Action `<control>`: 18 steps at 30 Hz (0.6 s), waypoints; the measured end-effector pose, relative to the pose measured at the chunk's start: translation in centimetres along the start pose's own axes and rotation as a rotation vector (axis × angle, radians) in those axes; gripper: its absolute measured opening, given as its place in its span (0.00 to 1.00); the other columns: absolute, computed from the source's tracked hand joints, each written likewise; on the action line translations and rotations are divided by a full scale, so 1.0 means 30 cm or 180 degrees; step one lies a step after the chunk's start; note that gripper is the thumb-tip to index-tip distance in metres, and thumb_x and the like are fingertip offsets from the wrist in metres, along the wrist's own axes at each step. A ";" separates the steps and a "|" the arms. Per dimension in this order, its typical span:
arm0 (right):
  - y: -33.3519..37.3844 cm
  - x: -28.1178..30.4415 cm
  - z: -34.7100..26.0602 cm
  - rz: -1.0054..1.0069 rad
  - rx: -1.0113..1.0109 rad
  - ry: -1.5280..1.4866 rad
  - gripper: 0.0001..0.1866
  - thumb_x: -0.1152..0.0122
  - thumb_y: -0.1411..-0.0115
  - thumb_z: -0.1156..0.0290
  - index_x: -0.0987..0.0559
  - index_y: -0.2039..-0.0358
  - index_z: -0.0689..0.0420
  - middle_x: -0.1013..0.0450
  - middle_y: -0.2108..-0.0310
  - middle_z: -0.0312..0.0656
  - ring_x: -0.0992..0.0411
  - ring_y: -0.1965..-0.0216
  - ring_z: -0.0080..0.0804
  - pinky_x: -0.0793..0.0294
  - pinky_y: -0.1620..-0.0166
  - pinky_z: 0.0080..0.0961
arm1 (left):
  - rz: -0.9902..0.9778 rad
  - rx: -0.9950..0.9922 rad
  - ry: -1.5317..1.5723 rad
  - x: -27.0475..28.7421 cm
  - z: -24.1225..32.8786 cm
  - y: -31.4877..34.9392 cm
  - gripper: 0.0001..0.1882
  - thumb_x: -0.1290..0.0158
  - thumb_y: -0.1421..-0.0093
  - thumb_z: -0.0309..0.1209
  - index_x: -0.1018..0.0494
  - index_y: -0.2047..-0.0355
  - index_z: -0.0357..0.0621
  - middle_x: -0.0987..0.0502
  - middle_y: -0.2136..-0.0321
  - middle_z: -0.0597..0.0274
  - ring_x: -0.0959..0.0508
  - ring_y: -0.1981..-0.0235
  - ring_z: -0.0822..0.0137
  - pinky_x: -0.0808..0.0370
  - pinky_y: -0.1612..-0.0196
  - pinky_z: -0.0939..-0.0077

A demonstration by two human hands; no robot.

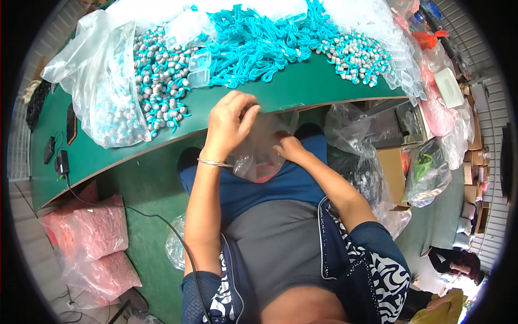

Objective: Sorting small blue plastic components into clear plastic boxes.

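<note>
My left hand [229, 120] is raised at the table's front edge, with its fingers curled in toward the thumb. Whatever it may hold is too small or hidden to make out. Lower and to the right, my right hand [290, 147] is over my lap, its fingers bent beside a hazy clear plastic bag [244, 166] between my knees. The fingertips are partly hidden there. Beyond my hands, bundles of turquoise cord [259, 46] lie on the green table [302, 83]. Grey and turquoise beads form a left pile [162, 81] and a right pile [361, 56].
A clear bag of beads [116, 102] rests on the table's left side, near small clear boxes [199, 69]. A black cable [145, 210] runs past my left arm. Pink-filled bags [97, 232] lie on the floor at left; a cardboard box [393, 173] stands at right.
</note>
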State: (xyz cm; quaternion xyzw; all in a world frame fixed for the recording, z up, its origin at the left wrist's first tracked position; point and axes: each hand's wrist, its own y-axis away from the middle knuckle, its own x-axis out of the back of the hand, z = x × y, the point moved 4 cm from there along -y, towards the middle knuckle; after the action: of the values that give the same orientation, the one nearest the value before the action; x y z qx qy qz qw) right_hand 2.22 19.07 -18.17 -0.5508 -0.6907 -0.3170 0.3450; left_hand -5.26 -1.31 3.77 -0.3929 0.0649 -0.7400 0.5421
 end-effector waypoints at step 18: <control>-0.112 0.744 -0.500 0.1083 0.1144 -0.0905 0.04 0.37 0.43 0.79 0.17 0.66 0.61 0.21 0.69 0.41 0.24 0.69 0.27 0.27 0.66 0.24 | 0.0442 0.0115 -0.1091 0.000 0.020 0.005 0.06 0.41 0.46 0.22 0.24 0.67 0.42 0.23 0.69 0.58 0.23 0.65 0.53 0.27 0.61 0.60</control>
State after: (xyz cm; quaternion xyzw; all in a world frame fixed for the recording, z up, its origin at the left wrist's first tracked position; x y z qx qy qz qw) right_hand -2.63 18.24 8.50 -0.6278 -0.6749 -0.0467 0.3850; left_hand -4.74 -1.17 4.10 -0.4979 -0.0148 -0.6240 0.6020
